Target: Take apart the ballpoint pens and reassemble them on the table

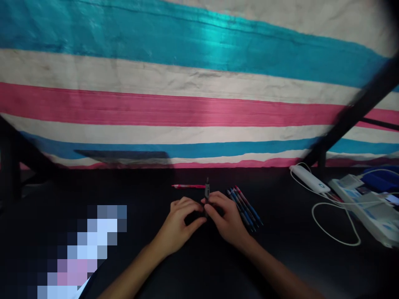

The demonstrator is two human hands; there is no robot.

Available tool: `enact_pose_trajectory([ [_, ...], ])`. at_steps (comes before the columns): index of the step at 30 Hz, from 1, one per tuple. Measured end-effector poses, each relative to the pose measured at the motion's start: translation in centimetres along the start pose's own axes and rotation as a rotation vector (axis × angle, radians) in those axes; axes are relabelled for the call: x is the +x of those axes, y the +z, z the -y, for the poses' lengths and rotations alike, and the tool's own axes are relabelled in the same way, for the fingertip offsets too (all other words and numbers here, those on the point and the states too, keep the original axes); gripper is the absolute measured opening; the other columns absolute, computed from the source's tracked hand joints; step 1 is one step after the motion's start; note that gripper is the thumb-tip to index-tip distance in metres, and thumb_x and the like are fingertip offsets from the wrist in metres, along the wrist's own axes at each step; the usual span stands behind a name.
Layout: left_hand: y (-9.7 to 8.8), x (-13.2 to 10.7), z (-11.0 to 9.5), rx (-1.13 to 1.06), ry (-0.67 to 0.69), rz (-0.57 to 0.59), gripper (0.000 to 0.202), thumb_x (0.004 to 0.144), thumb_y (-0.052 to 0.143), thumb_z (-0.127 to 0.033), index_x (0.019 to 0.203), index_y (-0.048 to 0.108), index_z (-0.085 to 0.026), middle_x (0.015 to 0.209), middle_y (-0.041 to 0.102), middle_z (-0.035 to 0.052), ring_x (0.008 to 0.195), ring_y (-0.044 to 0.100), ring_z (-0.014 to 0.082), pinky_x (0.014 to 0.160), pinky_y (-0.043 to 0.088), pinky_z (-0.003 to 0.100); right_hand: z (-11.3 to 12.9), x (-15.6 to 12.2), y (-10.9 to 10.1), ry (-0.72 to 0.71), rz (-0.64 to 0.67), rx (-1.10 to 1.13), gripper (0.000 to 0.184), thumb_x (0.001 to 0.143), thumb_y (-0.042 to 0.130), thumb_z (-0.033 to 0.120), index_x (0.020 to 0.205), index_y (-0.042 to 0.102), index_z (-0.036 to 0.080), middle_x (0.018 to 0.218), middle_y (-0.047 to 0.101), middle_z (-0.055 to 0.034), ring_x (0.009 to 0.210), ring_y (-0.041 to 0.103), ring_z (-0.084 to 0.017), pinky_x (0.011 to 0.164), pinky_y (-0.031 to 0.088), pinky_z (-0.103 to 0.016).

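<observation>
- Left hand [179,222] and right hand [226,218]: each grip closed on one dark slim pen [207,192], held upright above the counter [280,257].
- Pen: grey tip uppermost.
- Loose pens [245,207]: just right of the hands.
- Pink pen [188,186]: lies behind.

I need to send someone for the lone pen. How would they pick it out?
On the dark table below the striped cloth, look just beyond the two hands. The pink pen lies crosswise and alone, while the bundle of pens lies right of the hands.
</observation>
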State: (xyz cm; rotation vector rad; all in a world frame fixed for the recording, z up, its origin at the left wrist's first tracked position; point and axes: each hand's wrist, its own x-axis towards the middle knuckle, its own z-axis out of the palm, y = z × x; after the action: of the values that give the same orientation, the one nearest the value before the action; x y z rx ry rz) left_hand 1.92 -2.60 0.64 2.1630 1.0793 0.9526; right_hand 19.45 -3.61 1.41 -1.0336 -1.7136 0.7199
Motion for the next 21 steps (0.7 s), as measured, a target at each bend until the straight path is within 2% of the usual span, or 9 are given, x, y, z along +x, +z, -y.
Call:
enact_pose_trajectory([
  [2, 0.0, 0.0, -0.4, 0.001, 0.034, 0.012, 0.012, 0.085, 0.060, -0.032, 0.090, 0.065, -0.024, 0.095, 0.067, 0.0036, 0.094, 0.059, 0.0208, 0.084, 0.043, 0.038, -0.1, -0.2, 0.0, 0.040, 0.018, 0.082, 0.016, 0.091, 0.050, 0.022, 0.095, 0.064, 0.018, 0.091, 0.066, -0.0051, 0.083, 0.062, -0.016, 0.076, 0.048, -0.029],
  [4, -0.2, 0.0, -0.6, -0.053, 0.022, -0.024, 0.012, 0.088, 0.055, -0.030, 0.091, 0.063, -0.022, 0.089, 0.066, 0.0038, 0.087, 0.060, 0.0187, 0.079, 0.045, 0.035, -0.2, -0.2, -0.3, 0.081, 0.056, 0.116, 0.017, 0.092, 0.048, 0.025, 0.098, 0.063, 0.018, 0.084, 0.065, -0.0031, 0.072, 0.060, -0.014, 0.068, 0.047, -0.026],
  [7, -0.8, 0.2, -0.5, -0.214, -0.045, -0.097, 0.020, 0.086, 0.057, -0.028, 0.105, 0.055, -0.021, 0.082, 0.063, 0.0016, 0.076, 0.061, 0.0153, 0.072, 0.048, 0.030, -0.3, 0.0, -1.4, 0.058, 0.073, 0.007, 0.014, 0.087, 0.057, 0.027, 0.094, 0.066, 0.018, 0.075, 0.060, -0.0006, 0.062, 0.054, -0.012, 0.058, 0.042, -0.024],
  [9, -1.3, 0.4, -0.2, -0.311, -0.082, -0.124, 0.036, 0.083, 0.061, -0.028, 0.117, 0.047, -0.022, 0.085, 0.063, 0.0012, 0.076, 0.062, 0.0146, 0.071, 0.049, 0.029, -0.2, 0.2, -2.3, -0.003, 0.071, -0.091, 0.012, 0.082, 0.064, 0.026, 0.091, 0.069, 0.019, 0.077, 0.058, -0.0008, 0.066, 0.054, -0.013, 0.060, 0.041, -0.025],
  [10, -1.7, 0.5, -0.1, -0.331, -0.090, -0.114, 0.038, 0.083, 0.062, -0.028, 0.118, 0.047, -0.022, 0.088, 0.064, 0.0021, 0.077, 0.062, 0.0146, 0.071, 0.050, 0.029, -0.2, 0.2, -2.7, -0.032, 0.075, -0.124, 0.013, 0.081, 0.066, 0.026, 0.091, 0.070, 0.020, 0.078, 0.058, -0.0010, 0.068, 0.054, -0.013, 0.061, 0.041, -0.025],
  [16, -2.9, 0.4, -0.8, -0.123, -0.031, -0.046, 0.016, 0.083, 0.062, -0.031, 0.095, 0.064, -0.020, 0.084, 0.066, 0.0019, 0.074, 0.061, 0.0149, 0.068, 0.047, 0.028, -0.2, 0.2, -3.5, -0.089, 0.086, -0.172, 0.016, 0.078, 0.069, 0.027, 0.093, 0.072, 0.022, 0.081, 0.056, -0.0011, 0.070, 0.054, -0.013, 0.059, 0.041, -0.024],
  [21, -3.2, 0.3, -0.9, -0.078, -0.002, -0.163, 0.013, 0.082, 0.063, -0.029, 0.091, 0.066, -0.020, 0.085, 0.069, 0.0028, 0.075, 0.063, 0.0159, 0.070, 0.050, 0.029, -0.1, 0.3, -3.4, -0.010, 0.052, -0.098, 0.021, 0.075, 0.071, 0.030, 0.095, 0.071, 0.022, 0.079, 0.059, -0.0009, 0.067, 0.054, -0.013, 0.060, 0.041, -0.025],
])
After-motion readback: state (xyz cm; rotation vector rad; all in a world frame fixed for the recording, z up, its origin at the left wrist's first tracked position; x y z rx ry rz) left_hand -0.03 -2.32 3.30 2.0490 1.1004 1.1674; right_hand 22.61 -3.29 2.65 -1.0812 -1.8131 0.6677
